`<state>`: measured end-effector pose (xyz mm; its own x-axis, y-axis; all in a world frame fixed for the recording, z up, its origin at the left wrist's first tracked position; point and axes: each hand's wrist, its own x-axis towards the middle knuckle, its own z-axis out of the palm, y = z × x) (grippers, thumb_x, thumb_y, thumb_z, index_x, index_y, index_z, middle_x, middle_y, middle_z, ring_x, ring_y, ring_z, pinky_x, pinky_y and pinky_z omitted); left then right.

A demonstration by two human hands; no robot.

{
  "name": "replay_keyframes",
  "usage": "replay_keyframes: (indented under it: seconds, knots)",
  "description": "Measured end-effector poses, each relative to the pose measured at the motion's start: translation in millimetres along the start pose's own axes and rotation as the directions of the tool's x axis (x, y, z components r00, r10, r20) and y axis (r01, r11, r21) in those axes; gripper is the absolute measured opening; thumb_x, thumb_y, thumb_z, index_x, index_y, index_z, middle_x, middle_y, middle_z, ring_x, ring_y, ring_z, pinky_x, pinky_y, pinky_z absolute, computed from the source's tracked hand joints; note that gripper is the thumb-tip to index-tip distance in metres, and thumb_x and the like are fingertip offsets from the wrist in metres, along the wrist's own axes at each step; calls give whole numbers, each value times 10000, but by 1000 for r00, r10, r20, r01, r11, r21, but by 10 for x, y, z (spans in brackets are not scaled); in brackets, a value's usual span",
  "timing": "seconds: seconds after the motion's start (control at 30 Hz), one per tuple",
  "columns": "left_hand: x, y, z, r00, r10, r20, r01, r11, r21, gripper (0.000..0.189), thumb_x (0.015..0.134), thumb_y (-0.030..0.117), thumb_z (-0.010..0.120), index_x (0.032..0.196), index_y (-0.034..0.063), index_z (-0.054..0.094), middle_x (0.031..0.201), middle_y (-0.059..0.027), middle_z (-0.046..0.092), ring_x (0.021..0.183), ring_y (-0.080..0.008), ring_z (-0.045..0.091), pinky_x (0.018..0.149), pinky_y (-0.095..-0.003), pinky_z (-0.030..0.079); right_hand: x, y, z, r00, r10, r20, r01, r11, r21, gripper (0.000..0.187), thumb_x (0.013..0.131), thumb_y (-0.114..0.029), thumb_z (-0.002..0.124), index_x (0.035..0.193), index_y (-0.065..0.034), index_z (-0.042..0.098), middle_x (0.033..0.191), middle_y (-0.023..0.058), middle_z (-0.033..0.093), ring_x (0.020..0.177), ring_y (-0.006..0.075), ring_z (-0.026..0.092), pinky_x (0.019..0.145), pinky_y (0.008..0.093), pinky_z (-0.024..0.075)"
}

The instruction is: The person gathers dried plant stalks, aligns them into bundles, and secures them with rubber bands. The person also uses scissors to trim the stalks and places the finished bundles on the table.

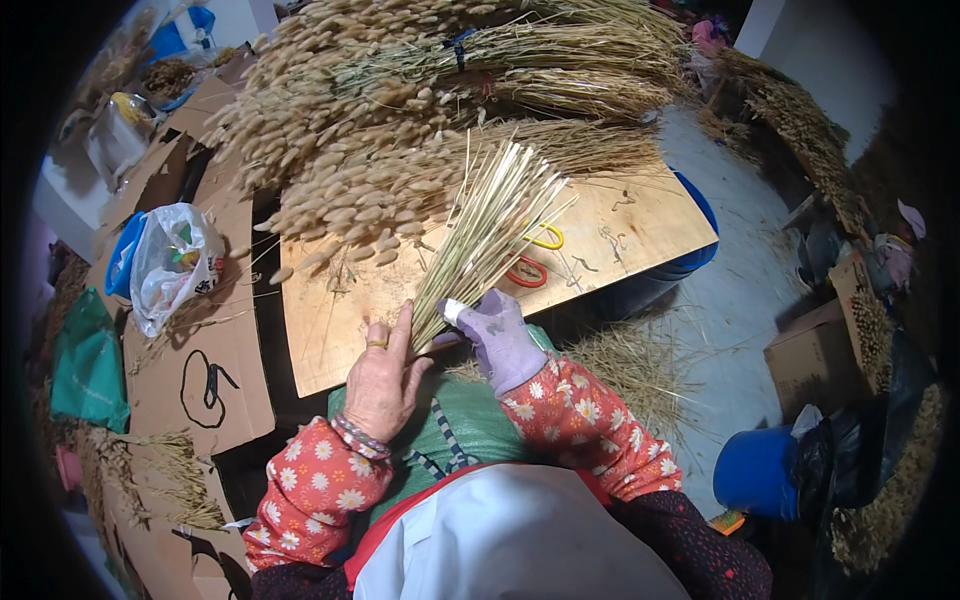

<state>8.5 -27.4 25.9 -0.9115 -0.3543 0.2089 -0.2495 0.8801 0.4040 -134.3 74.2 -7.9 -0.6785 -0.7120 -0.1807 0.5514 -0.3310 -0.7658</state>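
Observation:
A bundle of dried grass stems lies slantwise over the wooden board, its narrow end toward me. My right hand, in a purple glove with white wrapping at one fingertip, grips the bundle near that end. My left hand, bare with a ring, rests against the bundle's left side, fingers extended; whether it grips any stems is hard to tell. Scissors with one yellow and one red handle loop lie partly hidden under the stems. Large bundles of dried bunny-tail grass are heaped across the board's far side.
Scraps lie on the wooden board. At left, a plastic bag hangs in a blue container on cardboard. Loose straw covers floor at right, near a blue bucket and a cardboard box.

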Motion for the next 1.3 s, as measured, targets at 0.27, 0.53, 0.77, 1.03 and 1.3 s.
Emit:
replay_keyframes:
  seconds: [0.27,0.53,0.77,1.03,1.3]
  knots:
    - [133,-316,-142,947,-73,313,286,635,-718,668,868,207,695,1385,-24,340,1008,-128,606,857,-210,623,747,-326,516,-9,71,-77,982,-42,186,19,992,123,310,857,31,588,1164,20,547,1041,132,648,868,232,671,647,348,611]
    - [120,-331,-41,853,-125,507,522,249,-816,155,922,143,614,990,24,542,727,-13,608,572,-67,566,466,-176,411,-67,25,-33,994,27,104,-29,999,22,286,875,-87,640,1148,-33,570,1037,70,665,879,182,667,644,324,583]
    - [73,-205,-46,872,-213,440,488,339,-804,128,924,130,601,973,24,549,673,1,568,501,-62,491,456,-181,388,7,85,-99,997,41,-60,-36,996,85,323,873,-125,621,1177,-53,536,1112,74,644,962,184,637,731,369,542]
    - [0,-297,-130,832,-264,488,554,364,-748,113,918,119,606,934,24,548,674,-1,567,507,-63,497,450,-193,391,374,-468,-945,949,-310,-52,309,892,329,247,925,-162,548,1135,-38,589,1086,110,634,1073,258,583,920,396,484]
    - [86,-292,-120,852,-259,454,514,249,-821,112,911,147,628,920,50,574,651,-2,590,476,-52,495,422,-175,360,126,-312,-665,988,-151,-23,152,976,154,464,894,-340,589,1275,-87,505,1141,85,598,1011,251,592,816,399,506]
